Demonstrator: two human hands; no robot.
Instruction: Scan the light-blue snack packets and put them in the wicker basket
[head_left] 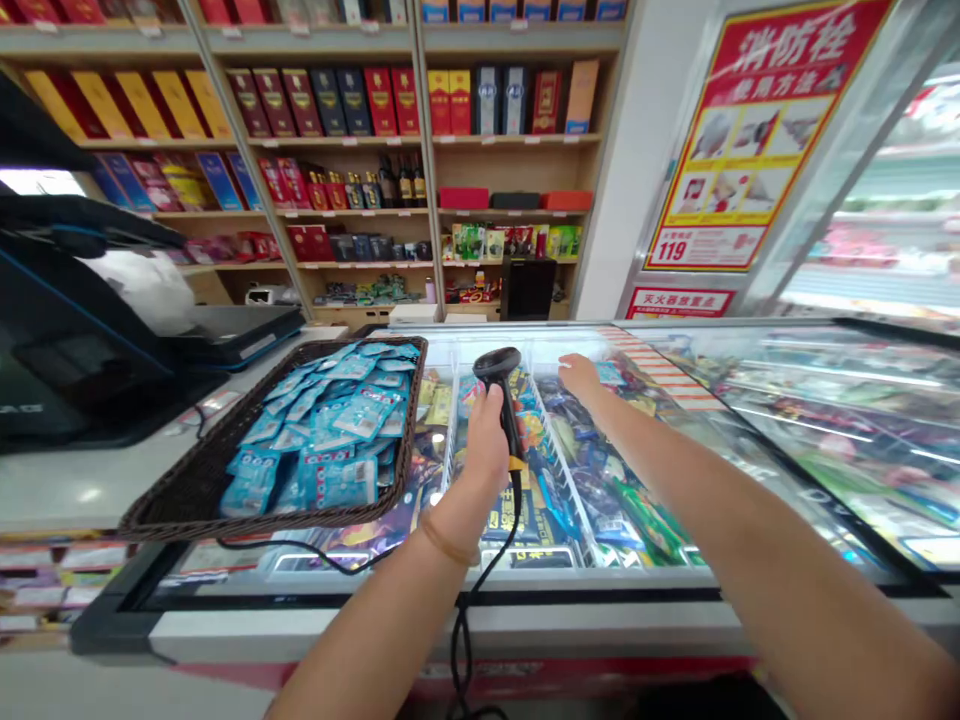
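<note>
My left hand [487, 440] is wrapped round the handle of a black barcode scanner [498, 368], held upright over the freezer with its head at the top. A black cable [514, 520] runs down from its handle. Farther right, my right hand [579, 375] reaches out over the glass, its fingers bent to the left and mostly hidden. Just beside it shows a small light-blue packet [611, 373]; whether the hand touches it I cannot tell. On the left stands a dark brown woven basket [409, 440] heaped with blue sachets [330, 420].
Beneath my hands is a glass-topped chest freezer [450, 625] holding wrapped goods in white wire dividers [559, 455]. A black checkout machine [67, 330] stands on the left counter. Shelves of boxes and bottles [337, 140] line the back, and a red fire-hydrant sign [757, 130] hangs right.
</note>
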